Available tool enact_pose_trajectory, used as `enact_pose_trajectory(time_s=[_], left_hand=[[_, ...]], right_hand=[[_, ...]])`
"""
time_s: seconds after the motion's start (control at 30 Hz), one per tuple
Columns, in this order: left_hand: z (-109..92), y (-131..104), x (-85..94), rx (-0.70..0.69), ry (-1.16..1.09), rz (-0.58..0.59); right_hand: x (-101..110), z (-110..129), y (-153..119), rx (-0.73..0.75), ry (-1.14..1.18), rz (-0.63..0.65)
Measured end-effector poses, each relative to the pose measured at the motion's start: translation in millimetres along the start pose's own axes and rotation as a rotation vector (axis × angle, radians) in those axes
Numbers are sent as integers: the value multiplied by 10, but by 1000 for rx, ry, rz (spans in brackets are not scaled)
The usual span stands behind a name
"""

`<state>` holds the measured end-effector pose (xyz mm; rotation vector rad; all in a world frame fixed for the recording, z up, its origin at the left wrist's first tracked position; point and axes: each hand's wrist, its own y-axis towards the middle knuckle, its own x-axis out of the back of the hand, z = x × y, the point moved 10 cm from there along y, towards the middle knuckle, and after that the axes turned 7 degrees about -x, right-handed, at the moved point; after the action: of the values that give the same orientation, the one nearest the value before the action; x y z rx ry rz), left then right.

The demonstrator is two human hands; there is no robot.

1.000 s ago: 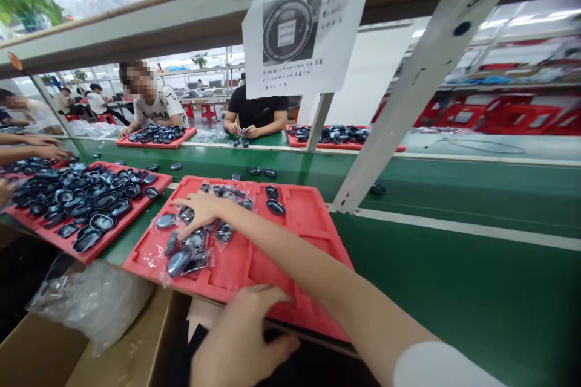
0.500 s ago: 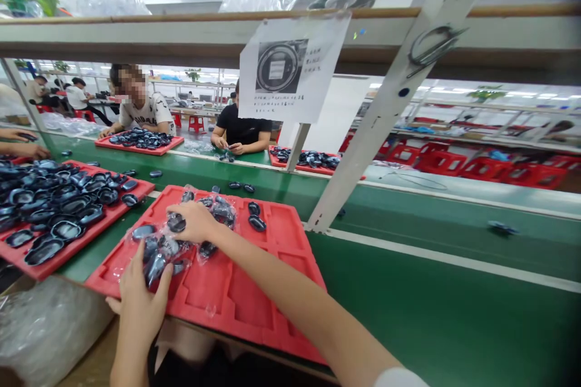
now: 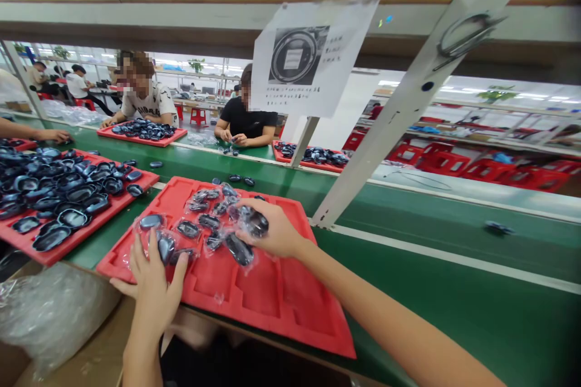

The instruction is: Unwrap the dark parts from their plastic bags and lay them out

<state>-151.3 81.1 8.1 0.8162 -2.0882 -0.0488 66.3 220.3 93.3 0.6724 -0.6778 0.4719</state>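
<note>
A red tray (image 3: 313, 314) with moulded recesses lies in front of me. On it are several glossy dark-blue rounded parts in clear plastic bags (image 3: 188, 228). My right hand (image 3: 279, 233) is closed around a bagged dark oval part (image 3: 254, 222) above the tray's middle. Just below its fingers lies a long bagged dark part (image 3: 239, 248). My left hand (image 3: 157, 281) rests at the tray's left end, its fingers spread and close against a bagged dark part (image 3: 166, 246). Whether those fingertips press on the bag, I cannot tell.
To the left stands another red tray (image 3: 145, 180) heaped with dark shells. A slanted white post (image 3: 385, 121) rises beyond my tray's right corner. Green belt (image 3: 385, 278) runs to the right. Crumpled plastic bags (image 3: 54, 320) fill a box at lower left. Co-workers sit opposite.
My right hand has moved right across the tray and now holds a bagged part there. Bagged parts lie more spread out. The left hand stays at the left end, fingers spread.
</note>
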Motion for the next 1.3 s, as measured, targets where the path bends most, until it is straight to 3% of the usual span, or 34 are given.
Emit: enact_pose_trajectory(time_s=[0.13, 0.23, 0.37, 0.47, 0.6, 0.67, 0.8, 0.93, 1.07, 1.2, 1.3], left_hand=[[-34, -14, 48, 55, -12, 16], [-25, -22, 49, 73, 24, 39], [110, -12, 66, 129, 82, 74], [144, 28, 190, 127, 100, 10], [-259, -16, 439, -113, -154, -239], [-474, -93, 364, -173, -439, -219], [-731, -217, -60, -74, -890, -36], [-650, -214, -207, 39, -899, -79], [-626, -173, -307, 41, -914, 20], [-564, -158, -259, 75, -946, -50], [-565, -150, -264, 82, -1027, -53]], right_hand=[[-199, -403, -342, -86, -189, 138], [-229, -470, -417, -87, -219, 132], [-84, -282, -342, -40, -240, 36], [-36, -83, -252, -63, -203, 113], [-130, 365, -176, -14, -57, 372], [-157, 589, -122, 26, 47, 404], [-196, 797, -9, 92, 177, 241], [-383, 715, -20, 129, 61, 186], [-441, 606, -40, 202, -54, 175], [-442, 529, -45, 150, 184, 292], [-355, 554, -54, 99, 376, 293]])
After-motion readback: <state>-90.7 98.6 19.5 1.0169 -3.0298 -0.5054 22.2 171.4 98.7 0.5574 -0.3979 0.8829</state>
